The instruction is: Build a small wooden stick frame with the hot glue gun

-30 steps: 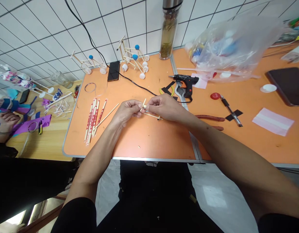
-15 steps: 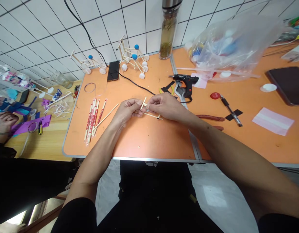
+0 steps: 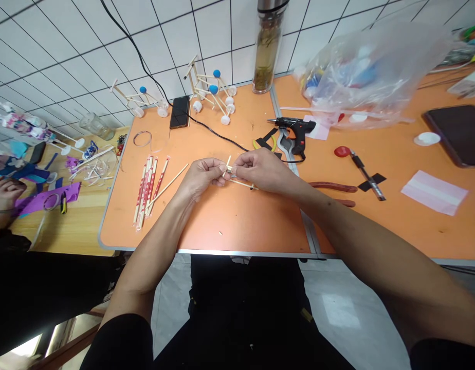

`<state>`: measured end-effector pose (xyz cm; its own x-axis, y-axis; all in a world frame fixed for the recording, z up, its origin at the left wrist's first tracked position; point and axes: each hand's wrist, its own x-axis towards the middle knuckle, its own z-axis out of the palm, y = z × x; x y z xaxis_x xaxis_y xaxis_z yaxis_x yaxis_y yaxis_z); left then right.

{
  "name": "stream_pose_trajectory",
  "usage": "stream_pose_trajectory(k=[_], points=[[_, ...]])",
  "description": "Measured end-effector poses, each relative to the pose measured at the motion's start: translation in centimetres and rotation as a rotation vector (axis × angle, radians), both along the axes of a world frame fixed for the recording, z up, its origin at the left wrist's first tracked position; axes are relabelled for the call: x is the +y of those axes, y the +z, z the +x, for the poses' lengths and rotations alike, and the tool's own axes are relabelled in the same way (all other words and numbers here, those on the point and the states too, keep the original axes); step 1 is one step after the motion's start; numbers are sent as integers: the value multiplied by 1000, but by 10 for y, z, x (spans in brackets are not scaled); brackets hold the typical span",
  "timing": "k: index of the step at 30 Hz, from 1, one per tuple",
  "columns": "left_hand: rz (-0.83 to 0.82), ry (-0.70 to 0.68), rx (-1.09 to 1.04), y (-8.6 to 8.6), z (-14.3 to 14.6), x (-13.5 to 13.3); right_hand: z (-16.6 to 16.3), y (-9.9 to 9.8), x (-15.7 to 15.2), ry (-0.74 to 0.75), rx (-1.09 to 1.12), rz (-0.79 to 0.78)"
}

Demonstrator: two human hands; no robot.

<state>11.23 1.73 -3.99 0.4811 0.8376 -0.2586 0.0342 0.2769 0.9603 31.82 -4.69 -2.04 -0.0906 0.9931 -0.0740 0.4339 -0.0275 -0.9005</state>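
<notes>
My left hand (image 3: pixel 205 174) is closed in a pinch on a short wooden stick (image 3: pixel 229 160) above the orange table. Opposite it, my right hand (image 3: pixel 258 167) pinches the end of another small stick piece, which meets the first one between the fingertips. A longer thin stick (image 3: pixel 242 183) with a dark mark near its end extends below the right fingers. How these pieces join is partly hidden by my fingers. Left of my hands lie several chopsticks in red and white wrappers (image 3: pixel 147 190) and a bare chopstick (image 3: pixel 171 182).
Behind my hands stand stick models with blue balls (image 3: pixel 213 90), a phone (image 3: pixel 180 112) and a tea bottle (image 3: pixel 264 56). To the right are a glue gun (image 3: pixel 295 133), red-handled pliers (image 3: pixel 333 187), a pen (image 3: pixel 366 174) and a plastic bag (image 3: pixel 368 77). Another person's hand (image 3: pixel 8 190) rests far left.
The short stick in my left fingers has tilted more upright and shifted slightly left, with less of it showing. Both hands stay almost in place. The other person's hand moved slightly left.
</notes>
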Motion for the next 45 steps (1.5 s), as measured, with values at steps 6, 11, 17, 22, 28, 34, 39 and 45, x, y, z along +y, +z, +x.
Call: stream_pose_trajectory(k=[6,11,17,22,28,34,39,45], points=[[-5,-4,1,-1,-1,1,-1,0,0,0,-16,5],[3,-3,-16,-1,0,0,0,-2,2,4,-4,-7],[13,-1,-38,2,0,-1,2,-4,5,-4,69,-37],[4,-7,-53,5,1,-4,1,-7,6,-39,16,72],[-163,69,-37,6,3,-2,-3,-14,2,-152,-351,389],[-320,28,-87,11,5,-1,-4,-18,1,-76,-847,698],[-305,29,-83,11,5,-2,-5,-15,1,17,-946,764],[-228,43,-70,8,3,-3,-3,-17,3,35,-849,781]])
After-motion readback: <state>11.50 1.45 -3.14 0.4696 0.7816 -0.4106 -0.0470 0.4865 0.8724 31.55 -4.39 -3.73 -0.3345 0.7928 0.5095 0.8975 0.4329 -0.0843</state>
